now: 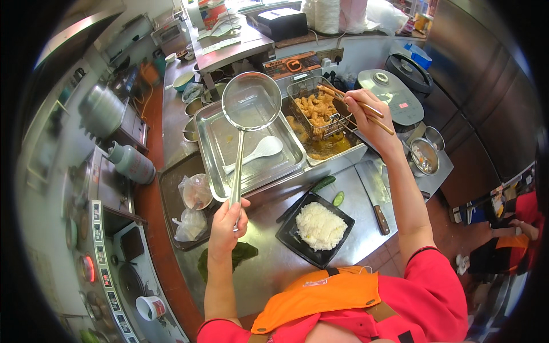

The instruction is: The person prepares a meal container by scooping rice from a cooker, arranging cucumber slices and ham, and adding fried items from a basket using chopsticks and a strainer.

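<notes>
My left hand (230, 223) grips the handle of a round fine-mesh skimmer (252, 100), whose head hangs over a stainless steel tray (208, 145). In that tray lies a white rice paddle (265, 148). My right hand (371, 118) holds a pair of wooden chopsticks (364, 107), their tips over the wire fryer basket (291, 92). Golden fried pieces (316, 107) fill the basket, which sits raised in the deep fryer (343, 155); more pieces lie in the oil below it. A black square plate (317, 256) with white rice (321, 225) stands nearer me.
A cleaver (377, 199) lies right of the plate, beside a cut cucumber (322, 183). Metal bowls (423, 156) and a rice cooker (390, 94) stand further right. A dark tray (171, 193) with plastic bags is at left. Another person (510, 240) is at far right.
</notes>
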Demonstrator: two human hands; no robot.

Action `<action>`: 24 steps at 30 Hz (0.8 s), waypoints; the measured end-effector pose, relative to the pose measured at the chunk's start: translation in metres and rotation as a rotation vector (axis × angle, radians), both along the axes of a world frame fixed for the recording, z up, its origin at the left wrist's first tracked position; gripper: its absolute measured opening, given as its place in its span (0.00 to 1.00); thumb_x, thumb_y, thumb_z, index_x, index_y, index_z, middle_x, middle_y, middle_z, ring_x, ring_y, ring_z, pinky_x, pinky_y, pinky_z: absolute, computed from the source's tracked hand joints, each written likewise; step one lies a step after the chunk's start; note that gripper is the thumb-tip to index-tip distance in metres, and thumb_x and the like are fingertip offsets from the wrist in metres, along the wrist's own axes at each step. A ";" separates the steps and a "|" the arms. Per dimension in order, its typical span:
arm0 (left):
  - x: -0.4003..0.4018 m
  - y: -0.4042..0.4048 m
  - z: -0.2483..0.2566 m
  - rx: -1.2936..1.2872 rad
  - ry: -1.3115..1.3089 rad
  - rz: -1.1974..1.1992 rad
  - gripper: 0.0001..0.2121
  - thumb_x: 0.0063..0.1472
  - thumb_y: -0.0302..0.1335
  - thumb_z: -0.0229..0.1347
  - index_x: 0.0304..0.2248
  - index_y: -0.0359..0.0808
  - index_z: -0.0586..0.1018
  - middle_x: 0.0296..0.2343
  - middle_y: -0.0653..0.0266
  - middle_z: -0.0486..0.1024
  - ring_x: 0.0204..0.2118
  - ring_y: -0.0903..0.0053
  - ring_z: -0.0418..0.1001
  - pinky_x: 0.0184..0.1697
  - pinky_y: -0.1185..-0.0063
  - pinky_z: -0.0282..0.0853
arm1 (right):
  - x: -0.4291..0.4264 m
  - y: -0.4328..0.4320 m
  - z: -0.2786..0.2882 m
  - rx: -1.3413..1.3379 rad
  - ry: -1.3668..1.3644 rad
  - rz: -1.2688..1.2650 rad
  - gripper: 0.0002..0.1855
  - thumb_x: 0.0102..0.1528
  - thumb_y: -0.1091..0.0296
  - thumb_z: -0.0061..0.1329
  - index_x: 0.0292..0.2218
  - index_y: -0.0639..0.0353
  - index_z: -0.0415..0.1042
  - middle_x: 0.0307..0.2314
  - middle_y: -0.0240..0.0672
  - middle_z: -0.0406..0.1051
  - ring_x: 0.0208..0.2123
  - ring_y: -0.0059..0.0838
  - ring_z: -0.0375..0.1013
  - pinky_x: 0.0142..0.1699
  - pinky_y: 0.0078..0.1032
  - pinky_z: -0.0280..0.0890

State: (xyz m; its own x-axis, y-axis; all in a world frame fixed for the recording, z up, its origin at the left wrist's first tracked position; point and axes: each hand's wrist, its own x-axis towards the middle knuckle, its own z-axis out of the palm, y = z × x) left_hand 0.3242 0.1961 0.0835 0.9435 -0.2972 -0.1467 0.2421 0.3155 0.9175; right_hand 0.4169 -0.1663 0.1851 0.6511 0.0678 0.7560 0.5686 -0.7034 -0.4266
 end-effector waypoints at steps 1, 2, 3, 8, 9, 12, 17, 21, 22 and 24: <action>0.002 -0.003 -0.001 0.003 -0.001 0.001 0.12 0.65 0.30 0.41 0.38 0.28 0.68 0.15 0.69 0.61 0.12 0.88 0.52 0.13 0.88 0.47 | 0.003 0.000 0.001 -0.017 0.010 0.003 0.05 0.56 0.70 0.47 0.34 0.61 0.70 0.26 0.40 0.70 0.25 0.38 0.71 0.31 0.26 0.65; 0.005 -0.005 -0.001 0.001 -0.003 -0.012 0.12 0.65 0.30 0.41 0.39 0.28 0.68 0.15 0.69 0.61 0.12 0.88 0.51 0.13 0.88 0.47 | 0.004 0.000 0.005 -0.029 0.009 -0.006 0.05 0.56 0.70 0.47 0.34 0.61 0.70 0.26 0.40 0.70 0.26 0.38 0.70 0.31 0.26 0.65; 0.008 -0.008 -0.001 -0.002 -0.005 -0.025 0.12 0.65 0.30 0.41 0.39 0.28 0.68 0.15 0.69 0.61 0.12 0.88 0.51 0.13 0.88 0.47 | 0.004 0.000 0.008 -0.027 0.007 -0.005 0.05 0.56 0.70 0.47 0.34 0.61 0.70 0.26 0.40 0.70 0.26 0.38 0.70 0.31 0.26 0.65; 0.036 -0.026 0.017 0.003 0.088 -0.124 0.13 0.65 0.30 0.40 0.42 0.27 0.67 0.15 0.70 0.61 0.12 0.87 0.51 0.13 0.87 0.48 | 0.014 -0.007 0.019 0.025 -0.056 0.030 0.06 0.56 0.69 0.47 0.34 0.63 0.71 0.26 0.39 0.70 0.25 0.34 0.70 0.31 0.23 0.64; 0.043 -0.028 0.022 0.001 0.083 -0.120 0.13 0.65 0.30 0.40 0.42 0.27 0.67 0.15 0.70 0.61 0.12 0.87 0.51 0.13 0.87 0.48 | 0.015 -0.008 0.024 0.031 -0.071 0.038 0.06 0.56 0.70 0.48 0.34 0.64 0.71 0.26 0.39 0.70 0.25 0.34 0.70 0.31 0.23 0.63; 0.065 -0.041 0.040 -0.012 0.132 -0.226 0.14 0.64 0.29 0.41 0.43 0.27 0.67 0.14 0.69 0.61 0.10 0.87 0.51 0.12 0.86 0.47 | 0.017 -0.010 0.037 0.074 -0.065 0.072 0.06 0.55 0.71 0.48 0.33 0.64 0.71 0.26 0.39 0.70 0.25 0.32 0.70 0.31 0.22 0.63; 0.092 -0.067 0.061 -0.074 0.219 -0.377 0.14 0.64 0.30 0.43 0.43 0.27 0.69 0.14 0.71 0.62 0.10 0.88 0.53 0.12 0.87 0.48 | 0.048 -0.020 0.038 0.090 0.002 0.095 0.07 0.56 0.69 0.47 0.33 0.64 0.71 0.25 0.37 0.69 0.23 0.25 0.69 0.30 0.21 0.63; 0.104 -0.084 0.073 -0.120 0.250 -0.492 0.14 0.64 0.30 0.42 0.43 0.27 0.70 0.13 0.73 0.61 0.09 0.89 0.53 0.12 0.87 0.50 | 0.068 -0.048 0.029 0.205 0.299 0.081 0.09 0.57 0.65 0.47 0.36 0.61 0.73 0.25 0.27 0.70 0.24 0.14 0.68 0.29 0.13 0.64; 0.106 -0.084 0.074 -0.116 0.271 -0.480 0.15 0.64 0.30 0.42 0.42 0.27 0.70 0.13 0.73 0.61 0.09 0.89 0.53 0.11 0.88 0.50 | 0.066 -0.050 0.026 0.289 0.250 0.111 0.09 0.57 0.65 0.48 0.36 0.59 0.73 0.25 0.25 0.70 0.24 0.12 0.66 0.29 0.12 0.62; 0.111 -0.084 0.074 -0.136 0.294 -0.466 0.15 0.64 0.30 0.41 0.42 0.26 0.70 0.13 0.75 0.60 0.09 0.90 0.53 0.11 0.88 0.49 | 0.038 -0.053 0.037 0.275 0.136 0.085 0.09 0.57 0.65 0.47 0.37 0.61 0.73 0.25 0.24 0.70 0.24 0.11 0.64 0.29 0.12 0.61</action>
State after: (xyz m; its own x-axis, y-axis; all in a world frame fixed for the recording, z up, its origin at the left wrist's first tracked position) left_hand 0.4355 0.1126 0.1573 0.6336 -0.7068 -0.3146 0.6231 0.2251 0.7491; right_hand 0.4553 -0.2189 0.2225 0.7484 -0.0681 0.6598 0.5451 -0.5036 -0.6703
